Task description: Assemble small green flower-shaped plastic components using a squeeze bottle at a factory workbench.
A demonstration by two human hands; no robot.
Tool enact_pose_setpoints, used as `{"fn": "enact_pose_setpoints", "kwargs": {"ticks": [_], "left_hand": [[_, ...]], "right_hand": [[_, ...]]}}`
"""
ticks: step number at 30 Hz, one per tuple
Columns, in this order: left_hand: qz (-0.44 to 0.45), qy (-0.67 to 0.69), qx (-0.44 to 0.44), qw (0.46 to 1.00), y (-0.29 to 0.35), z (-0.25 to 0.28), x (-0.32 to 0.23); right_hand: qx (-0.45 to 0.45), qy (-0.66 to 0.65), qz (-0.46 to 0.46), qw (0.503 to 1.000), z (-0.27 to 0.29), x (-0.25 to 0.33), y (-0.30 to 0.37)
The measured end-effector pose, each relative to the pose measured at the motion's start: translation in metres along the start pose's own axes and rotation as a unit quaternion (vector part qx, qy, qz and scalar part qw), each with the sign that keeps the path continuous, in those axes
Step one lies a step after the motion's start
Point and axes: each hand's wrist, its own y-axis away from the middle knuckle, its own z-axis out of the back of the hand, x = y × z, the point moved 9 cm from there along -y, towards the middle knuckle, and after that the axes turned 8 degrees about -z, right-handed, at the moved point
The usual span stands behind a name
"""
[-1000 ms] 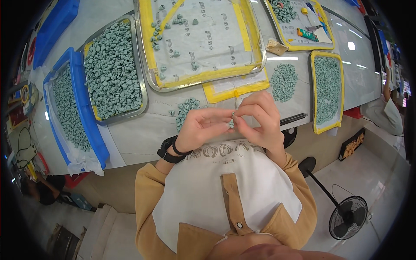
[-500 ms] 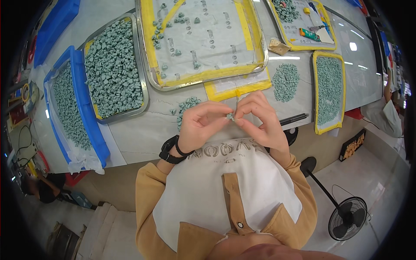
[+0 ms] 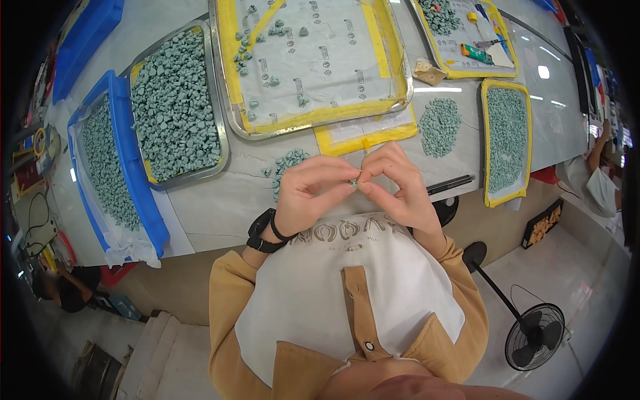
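Between the fingertips of both my hands is a small grey-green piece [image 3: 353, 182], mostly hidden by the fingers. My left hand [image 3: 308, 189], with a black watch at its wrist, pinches it from one side. From the other side, the thumb and bent fingers of my right hand [image 3: 398, 189] close on it. A thin item with a yellow end [image 3: 365, 143] shows just past my right fingers; I cannot tell if it is held. Beside my left hand lies a small heap of similar green pieces [image 3: 291, 159], partly covered by the hand.
A large yellow-taped tray [image 3: 310, 73] lies ahead. Leftward are a metal tray of green pieces [image 3: 177, 110] and a blue tray [image 3: 143, 197]. To the right are a loose heap [image 3: 440, 127], a black pen-like tool [image 3: 452, 184] and a yellow-edged tray [image 3: 507, 140]. A fan [image 3: 533, 333] stands below.
Both hands have shifted very slightly, and the fingers have closed further over the small piece, so less of it shows. At the far right, another person's arm has moved.
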Motion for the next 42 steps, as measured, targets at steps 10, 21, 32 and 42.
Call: {"fn": "enact_pose_setpoints", "kwargs": {"ticks": [10,21,32,42], "left_hand": [[-0.051,-0.026,0.012,0.998,0.002,0.002,-0.005],[0.016,0.075,-0.027,0.997,0.003,0.002,0.0],[-0.046,0.023,-0.011,0.999,0.003,0.003,-0.003],[-0.009,0.003,-0.017,1.0,0.002,-0.001,-0.001]], "right_hand": [[-0.077,0.056,0.061,0.994,0.0,0.006,0.004],[-0.128,0.101,0.126,0.979,0.002,0.021,0.011],[-0.136,0.142,0.124,0.973,0.001,0.02,0.013],[-0.154,0.124,0.11,0.974,0.009,0.016,0.014]]}}
